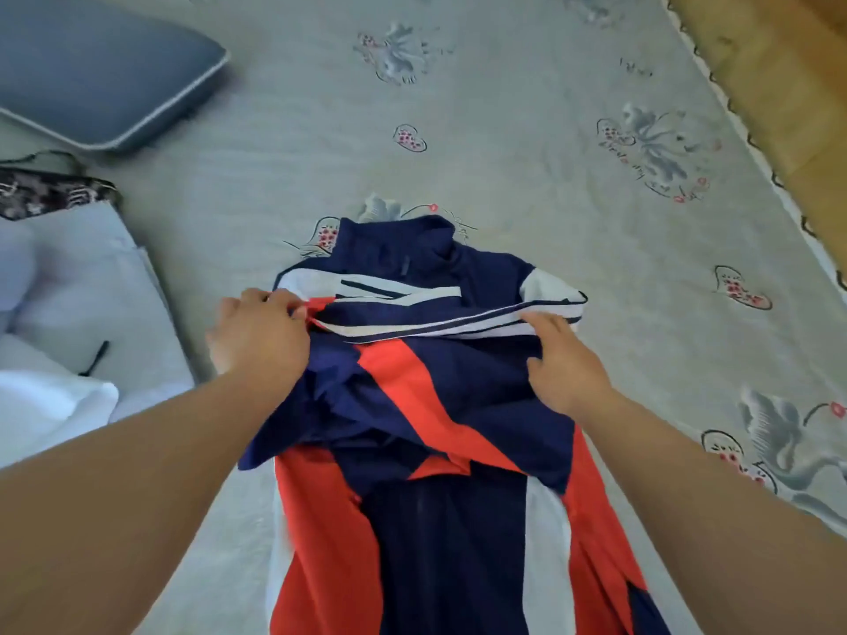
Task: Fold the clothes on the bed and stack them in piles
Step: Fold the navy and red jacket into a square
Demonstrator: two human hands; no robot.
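A navy, red and white jacket [440,405] lies lengthwise on the bed, its collar pointing away from me. Part of it is folded up over its middle, with a striped band lying across. My left hand [256,332] pinches the left end of that folded part. My right hand [563,359] grips its right end, fingers curled over the cloth. The jacket's lower part runs out of view at the bottom.
The bed sheet [527,130] is pale grey with flower prints. A blue-grey pillow [91,66] lies far left. White and light garments [68,304] are heaped at the left, next to a dark patterned cloth [41,192]. A wooden floor [779,61] shows at the right.
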